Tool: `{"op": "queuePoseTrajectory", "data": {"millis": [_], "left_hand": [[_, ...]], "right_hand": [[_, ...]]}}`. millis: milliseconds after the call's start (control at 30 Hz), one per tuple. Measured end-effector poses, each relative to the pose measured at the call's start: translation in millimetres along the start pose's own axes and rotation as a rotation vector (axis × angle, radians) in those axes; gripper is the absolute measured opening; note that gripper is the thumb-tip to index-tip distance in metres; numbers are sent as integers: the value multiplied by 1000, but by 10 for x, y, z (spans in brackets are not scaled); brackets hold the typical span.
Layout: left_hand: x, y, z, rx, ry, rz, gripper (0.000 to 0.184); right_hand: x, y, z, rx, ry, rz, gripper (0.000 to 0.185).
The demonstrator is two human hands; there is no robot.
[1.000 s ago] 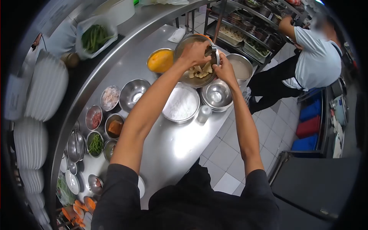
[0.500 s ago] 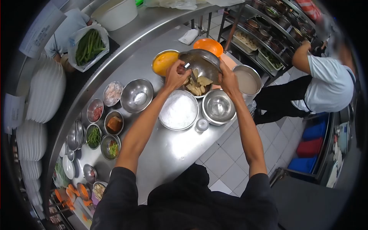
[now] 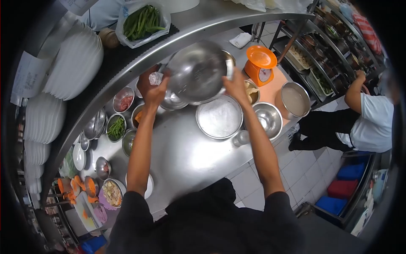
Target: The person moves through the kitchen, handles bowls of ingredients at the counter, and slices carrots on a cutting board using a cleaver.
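Observation:
A large metal mixing bowl [image 3: 198,72], blurred by motion, is held up over the counter with both hands on its sides. My left hand [image 3: 157,89] grips its left edge; a pale, crumpled-looking thing beside those fingers cannot be made out. My right hand [image 3: 237,89] closes on the right edge. Under and behind the bowl, another metal bowl [image 3: 174,103] is partly hidden. Just right of my right hand, a bowl of pale yellow pieces [image 3: 252,92] shows in part. Nearer me stands a round pan of white powder [image 3: 219,117], with a small shaker [image 3: 241,138] beside it.
An orange scale [image 3: 259,70], a pot of cloudy liquid [image 3: 292,100] and metal bowls [image 3: 268,120] stand at right. Bowls of minced meat [image 3: 124,100] and green vegetables [image 3: 116,128] are at left. Stacked plates [image 3: 76,63] line the shelf. A co-worker [image 3: 363,114] stands at right.
The large bowl has moved left and up, away from the bowl of pale yellow pieces. My left hand has gone from those pieces to the large bowl's edge. The view has shifted left.

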State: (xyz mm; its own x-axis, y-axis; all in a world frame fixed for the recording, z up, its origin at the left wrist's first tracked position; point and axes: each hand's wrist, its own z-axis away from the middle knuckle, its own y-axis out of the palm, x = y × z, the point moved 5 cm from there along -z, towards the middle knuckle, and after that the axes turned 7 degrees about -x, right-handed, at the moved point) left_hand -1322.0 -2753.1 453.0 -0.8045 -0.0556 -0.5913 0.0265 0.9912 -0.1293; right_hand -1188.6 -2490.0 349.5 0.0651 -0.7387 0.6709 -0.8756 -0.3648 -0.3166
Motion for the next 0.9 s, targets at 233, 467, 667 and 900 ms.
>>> {"op": "queuePoseTrajectory", "data": {"millis": [233, 467, 667, 900], "left_hand": [[670, -21, 776, 670, 206, -429, 29], [1104, 39, 1190, 969, 73, -369, 34], [1068, 21, 1241, 745, -34, -393, 36], [625, -421, 1318, 441, -219, -247, 23]], "right_hand": [[5, 1386, 276, 678, 412, 44, 50], [-1137, 1438, 376, 986, 195, 714, 34], [-1150, 1519, 494, 1308, 543, 985, 39], [-1166, 1688, 673, 1382, 288, 1024, 51]]}}
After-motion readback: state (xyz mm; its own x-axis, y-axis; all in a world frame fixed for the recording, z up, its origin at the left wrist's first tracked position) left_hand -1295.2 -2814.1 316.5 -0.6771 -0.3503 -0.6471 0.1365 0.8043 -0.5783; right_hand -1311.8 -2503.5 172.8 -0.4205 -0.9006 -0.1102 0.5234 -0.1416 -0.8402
